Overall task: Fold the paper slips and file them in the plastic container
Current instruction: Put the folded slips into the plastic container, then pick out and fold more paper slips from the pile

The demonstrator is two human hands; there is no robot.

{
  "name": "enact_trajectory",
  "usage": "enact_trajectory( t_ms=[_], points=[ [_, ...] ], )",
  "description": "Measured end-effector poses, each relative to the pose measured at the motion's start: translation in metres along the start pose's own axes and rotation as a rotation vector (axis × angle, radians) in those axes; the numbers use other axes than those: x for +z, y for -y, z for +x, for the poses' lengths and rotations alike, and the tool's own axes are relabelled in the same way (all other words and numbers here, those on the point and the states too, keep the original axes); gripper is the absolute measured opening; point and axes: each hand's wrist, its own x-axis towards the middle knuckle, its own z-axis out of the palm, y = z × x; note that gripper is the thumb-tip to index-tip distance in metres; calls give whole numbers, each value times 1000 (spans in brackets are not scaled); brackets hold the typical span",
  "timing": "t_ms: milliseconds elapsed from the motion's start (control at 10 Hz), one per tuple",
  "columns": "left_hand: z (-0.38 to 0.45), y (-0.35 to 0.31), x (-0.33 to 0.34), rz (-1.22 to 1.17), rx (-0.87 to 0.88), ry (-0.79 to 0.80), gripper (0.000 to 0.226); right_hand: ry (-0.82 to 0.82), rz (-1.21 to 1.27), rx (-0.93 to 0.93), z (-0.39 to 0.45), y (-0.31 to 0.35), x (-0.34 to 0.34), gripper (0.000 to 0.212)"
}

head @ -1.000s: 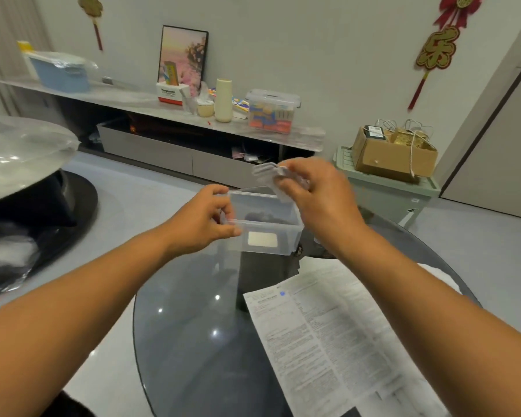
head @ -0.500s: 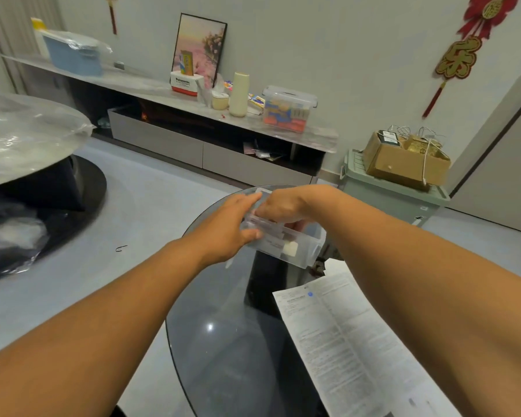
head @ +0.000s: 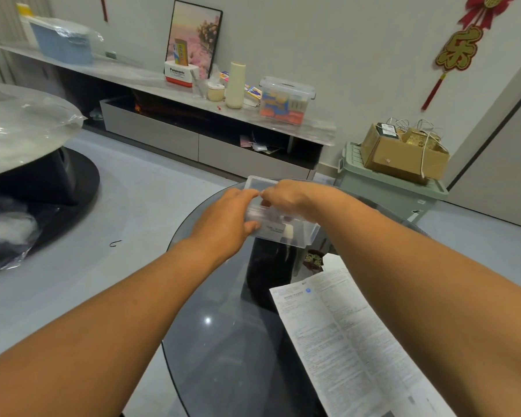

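The clear rectangular plastic container (head: 283, 227) is gripped at its left end by the left hand (head: 226, 224); the right hand (head: 286, 200), fingers curled inside, is nearer; its contents cannot be told.

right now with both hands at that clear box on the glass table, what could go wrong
The plastic container looks tilted while the left hand grips its near side and the right hand reaches into it; it could tip and spill the slips already inside. The glass table is smooth, so the box may slide. The unfolded printed sheet overhangs the table edge, and the right forearm could brush it off.
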Motion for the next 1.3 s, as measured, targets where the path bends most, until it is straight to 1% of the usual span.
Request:
enact_trajectory(
  t_ms=[100, 300, 400, 500, 600, 700, 800, 900, 1000, 1100, 1300],
  points=[
    [0, 1, 1, 57, -5, 2, 68, -100, 37, -22, -1, -5, -2, 39],
    [-1, -4, 1, 150, 12, -31, 90, -200, 145, -43, 2, -18, -5, 39],
    [-1, -8, 1, 198, -6, -45, 97, -286, 190, -79, -3, -25, -11, 41],
    [-3, -15, 0, 187, -1, -67, 99, -370, 202, -116, -20, -35, -19, 41],
    [-8, -24, -1, 182, 69, -97, 96, -481, 255, -146, -41, -50, -23, 39],
    [-17, -37, 2, 184, 177, -135, 87, -561, 336, -153, -59, -68, -19, 35],
    [-31, -50, 9, 152, 295, -153, 75, -594, 404, -135, -75, -82, -11, 26],
    [-47, -69, 17, 102, 376, -46, 58, -591, 447, -123, -91, -98, 0, 22],
    [-66, -83, 25, 16, 348, 199, 45, -536, 424, -83, -106, -115, 17, 22],
    [-83, -84, 35, 27, 215, 365, 61, -493, 431, -48, -122, -132, 33, 22],
    [-91, -94, 39, 127, -17, 358, 96, -394, 362, -30, -149, -158, 65, 21]
  ],
)
